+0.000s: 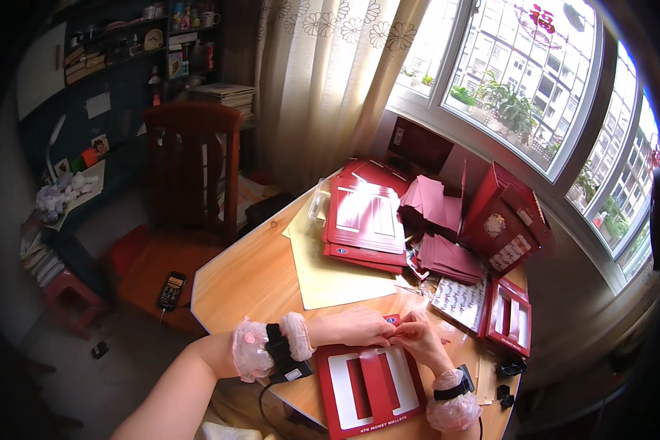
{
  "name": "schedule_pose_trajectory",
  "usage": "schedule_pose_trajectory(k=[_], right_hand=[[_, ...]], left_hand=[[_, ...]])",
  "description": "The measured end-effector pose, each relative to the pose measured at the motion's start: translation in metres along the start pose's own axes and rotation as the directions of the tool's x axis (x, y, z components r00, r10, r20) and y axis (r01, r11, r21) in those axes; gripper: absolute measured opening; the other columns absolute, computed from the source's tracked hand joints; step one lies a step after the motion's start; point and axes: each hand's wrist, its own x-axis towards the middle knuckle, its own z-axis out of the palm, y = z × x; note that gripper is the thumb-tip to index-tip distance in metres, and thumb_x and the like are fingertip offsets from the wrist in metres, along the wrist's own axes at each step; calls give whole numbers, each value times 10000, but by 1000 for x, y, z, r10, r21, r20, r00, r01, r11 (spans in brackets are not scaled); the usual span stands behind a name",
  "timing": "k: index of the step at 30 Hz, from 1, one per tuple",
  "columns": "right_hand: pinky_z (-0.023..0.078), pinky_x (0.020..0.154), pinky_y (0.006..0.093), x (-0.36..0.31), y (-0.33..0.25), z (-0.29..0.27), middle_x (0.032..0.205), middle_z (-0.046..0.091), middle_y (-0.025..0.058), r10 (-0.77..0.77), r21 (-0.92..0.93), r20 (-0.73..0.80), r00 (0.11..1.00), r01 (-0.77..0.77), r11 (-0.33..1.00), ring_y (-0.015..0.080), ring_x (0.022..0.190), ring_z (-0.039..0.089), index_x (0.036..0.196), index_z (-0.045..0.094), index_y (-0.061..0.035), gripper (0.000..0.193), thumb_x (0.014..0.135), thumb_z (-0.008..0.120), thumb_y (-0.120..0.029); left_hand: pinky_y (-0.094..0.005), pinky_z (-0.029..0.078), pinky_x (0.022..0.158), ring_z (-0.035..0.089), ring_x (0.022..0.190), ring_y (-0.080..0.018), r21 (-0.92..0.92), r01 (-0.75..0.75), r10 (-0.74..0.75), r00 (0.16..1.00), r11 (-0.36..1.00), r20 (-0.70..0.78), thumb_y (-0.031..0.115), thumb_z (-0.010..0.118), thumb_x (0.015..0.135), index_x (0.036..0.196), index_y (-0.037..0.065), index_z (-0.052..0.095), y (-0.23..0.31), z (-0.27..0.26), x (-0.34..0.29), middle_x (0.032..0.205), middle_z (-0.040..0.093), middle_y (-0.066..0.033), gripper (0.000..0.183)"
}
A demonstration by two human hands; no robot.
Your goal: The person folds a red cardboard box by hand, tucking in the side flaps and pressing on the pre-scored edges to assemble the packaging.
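A flat red cardboard box (335, 392) with white-backed cut-out windows and a red strip down its middle lies at the table's front edge. My left hand (356, 328) reaches across its far end, fingers curled on the box edge by a small blue round mark. Against those fingertips my right hand (420, 339) is pinched closed; whatever is between its fingers is hidden. Pink ruffled cuffs with black straps circle both wrists.
Beyond my hands, a stack of red window boxes (364, 220) rests partly on a yellow sheet (317, 282). Dark red envelopes (447, 258), a patterned sheet (458, 301) and a standing red box (502, 224) fill the right. A chair (191, 172) with a phone (171, 291) stands left.
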Motion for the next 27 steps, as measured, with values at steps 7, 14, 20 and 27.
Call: schedule_pose_trajectory(k=[7, 14, 20, 27], right_hand=[[490, 795, 324, 0, 5, 5, 905, 600, 61, 61, 106, -1, 998, -60, 993, 233, 935, 552, 860, 790, -83, 141, 739, 858, -101], [523, 705, 282, -1, -9, 0, 909, 587, 53, 71, 56, 2, 998, -71, 996, 174, 845, 598, 868, 794, -53, 150, 754, 871, -113], [527, 695, 263, 0, -8, -3, 903, 599, 54, 118, 141, 41, 992, -122, 982, 153, 821, 609, 881, 795, -49, 158, 761, 871, -118], [512, 689, 259, 0, -12, -4, 880, 606, 49, 132, 100, 33, 991, -135, 986, 146, 805, 604, 866, 796, -48, 145, 762, 865, -122]], left_hand=[[-473, 497, 693, 662, 789, -372, -25, 12, -12, 1000, 1000, 15, 366, 638, 959, 941, 71, 656, -1, -4, -3, 818, 677, -153, 296], [-475, 506, 708, 672, 778, -366, 69, 159, -168, 972, 985, 167, 427, 624, 965, 979, 87, 660, 13, -22, -21, 801, 685, -146, 342], [-475, 509, 741, 684, 844, -359, 61, 179, -188, 958, 982, 215, 412, 649, 944, 1007, 99, 668, 11, -23, -31, 843, 698, -137, 320], [-469, 514, 764, 691, 894, -354, 34, 203, -206, 949, 979, 237, 394, 664, 932, 1048, 102, 677, 10, -23, -26, 905, 713, -140, 315]])
